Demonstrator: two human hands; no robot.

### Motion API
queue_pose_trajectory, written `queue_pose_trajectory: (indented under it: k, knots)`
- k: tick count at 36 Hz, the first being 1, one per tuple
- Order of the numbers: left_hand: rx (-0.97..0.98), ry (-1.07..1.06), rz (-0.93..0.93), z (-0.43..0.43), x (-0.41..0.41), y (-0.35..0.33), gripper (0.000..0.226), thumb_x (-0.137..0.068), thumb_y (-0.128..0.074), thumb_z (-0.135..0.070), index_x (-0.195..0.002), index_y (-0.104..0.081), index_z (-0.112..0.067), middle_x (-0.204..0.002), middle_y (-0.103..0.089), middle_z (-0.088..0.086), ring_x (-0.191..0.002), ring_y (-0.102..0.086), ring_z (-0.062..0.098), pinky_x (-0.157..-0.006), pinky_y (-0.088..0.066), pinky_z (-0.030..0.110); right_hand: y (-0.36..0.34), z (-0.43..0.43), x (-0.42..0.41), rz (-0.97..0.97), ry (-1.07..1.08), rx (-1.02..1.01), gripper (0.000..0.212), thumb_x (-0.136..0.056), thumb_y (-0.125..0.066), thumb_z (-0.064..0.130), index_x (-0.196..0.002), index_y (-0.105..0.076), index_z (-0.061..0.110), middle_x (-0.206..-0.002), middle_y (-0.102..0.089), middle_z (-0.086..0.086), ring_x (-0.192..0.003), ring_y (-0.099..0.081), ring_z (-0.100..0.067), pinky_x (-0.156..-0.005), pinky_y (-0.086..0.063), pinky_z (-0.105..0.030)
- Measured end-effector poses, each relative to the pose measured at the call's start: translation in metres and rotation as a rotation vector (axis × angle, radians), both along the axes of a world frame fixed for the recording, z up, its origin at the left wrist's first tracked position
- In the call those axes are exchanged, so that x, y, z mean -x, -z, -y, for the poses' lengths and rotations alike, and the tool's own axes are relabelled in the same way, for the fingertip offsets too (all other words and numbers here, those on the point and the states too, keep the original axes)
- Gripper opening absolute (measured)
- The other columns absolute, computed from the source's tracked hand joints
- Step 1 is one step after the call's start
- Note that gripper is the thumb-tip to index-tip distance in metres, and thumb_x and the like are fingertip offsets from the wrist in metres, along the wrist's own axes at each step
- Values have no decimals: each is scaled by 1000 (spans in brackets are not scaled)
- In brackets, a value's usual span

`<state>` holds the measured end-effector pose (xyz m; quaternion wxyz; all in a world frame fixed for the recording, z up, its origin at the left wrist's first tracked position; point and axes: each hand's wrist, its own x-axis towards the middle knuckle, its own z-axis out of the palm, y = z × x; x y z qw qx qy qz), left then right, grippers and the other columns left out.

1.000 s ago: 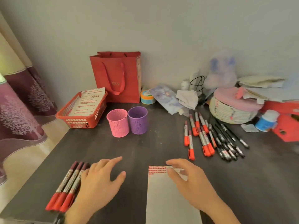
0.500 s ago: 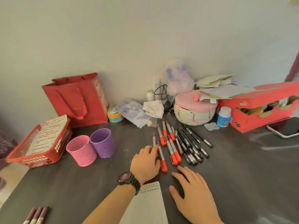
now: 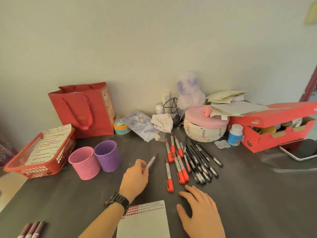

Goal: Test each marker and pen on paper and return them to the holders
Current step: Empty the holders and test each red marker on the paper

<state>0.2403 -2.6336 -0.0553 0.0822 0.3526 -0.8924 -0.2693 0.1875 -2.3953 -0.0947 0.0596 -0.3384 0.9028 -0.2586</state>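
My left hand (image 3: 135, 176) pinches one marker (image 3: 151, 162) beyond the paper (image 3: 145, 220); my right hand (image 3: 200, 208) lies flat and released beside the paper. Testing step: next, probably, uncap and bring the tip to the paper.

Bottom edge cuts off perhaps three markers (image 3: 32, 229).

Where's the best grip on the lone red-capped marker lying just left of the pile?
Pinch the red-capped marker mid-barrel, just beyond its red cap, coming from above with fingers across its width. It lies flat, cap towards the person, with bare table either side, unlike the packed marker pile. The open right hand is closest; the left hand grips a maroon-tipped marker.
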Motion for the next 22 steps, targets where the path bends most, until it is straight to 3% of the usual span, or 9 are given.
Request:
queue_pose_trajectory:
  k: [2, 6, 9, 11, 12, 14, 15, 17, 22]
  knots:
    - [-98, -5, -97, -2, -12, -5, 15, -101, -54, -30, -114, -52, -36, -114, -67, -11, -88, -61, 1, -68, -42, 7, -5, -1, -1, -5, 27, 19, 42, -94, -45, 65, -134, -50, 53, -153, -27, 35, -149, -16, 7, -121, -7, -22]
    - [-200, 32, -292, -24, -49, -19, 17, -99, -57, -31, -113, -63, -39, -101, -69, -24, -92, -63, -6, -73, -42, 5, -22, -1, -11, 91, 152, 145, 27, -91, -68, 49, -117, -65, 46, -131, -57, 23, -136, -45, -2, -109, -30, -19]
    - [-268, 94, -392, -47, -82, -26, 21, -98, -58, -27, -108, -66, -43, -96, -71, -26, -84, -62, -2, -74, -43, 9, -34, 4, -32, 249, 324, 498, 25, -85, -79, 29, -96, -67, 48, -101, -67, 26, -110, -62, -8, -93, -42, -20]
    - [-313, 132, -410, -61, -102, -28, 24, -98, -59, -26, -107, -68, -46, -96, -71, -21, -83, -62, 6, -75, -47, 15, -44, 15, -45, 469, 365, 735, 21, -92, -71, 14, -100, -70, 34, -94, -76, 14, -99, -68, -10, -87, -50, -21]
    - [-325, 152, -412, -68, -110, -27, 25, -97, -59, -25, -107, -68, -46, -97, -71, -20, -85, -62, 7, -77, -48, 16, -50, 22, -50, 665, 371, 828, 17, -97, -64, 9, -104, -69, 23, -94, -77, 5, -96, -69, -16, -88, -53, -29]
    - [-324, 192, -409, -80, -124, -27, 25, -98, -59, -23, -109, -68, -43, -101, -69, -23, -89, -62, 6, -76, -44, 13, -62, 35, -61, 1051, 343, 943, 14, -100, -56, 15, -108, -66, 10, -95, -76, -12, -93, -71, -28, -86, -53, -42]
    - [-312, 212, -408, -85, -129, -26, 24, -98, -57, -23, -111, -67, -41, -102, -68, -25, -89, -61, 4, -74, -42, 10, -67, 40, -67, 1148, 318, 975, 23, -97, -56, 26, -106, -68, 9, -95, -77, -14, -91, -74, -29, -83, -53, -42]
    - [-291, 228, -422, -92, -139, -24, 22, -100, -53, -22, -111, -61, -40, -101, -65, -26, -81, -58, 1, -70, -39, 9, -70, 48, -81, 1241, 304, 1049, 35, -91, -57, 40, -95, -70, 7, -88, -77, -13, -82, -75, -24, -79, -53, -40]
    - [-250, 96, -357, -92, -155, -15, 10, -95, -34, -45, -91, -42, -41, -75, -57, -19, -63, -49, 8, -56, -34, 22, -71, 67, -112, 1401, 321, 1262, 34, -98, -58, 33, -70, -58, 15, -69, -58, -3, -65, -61, -19, -77, -48, -35]
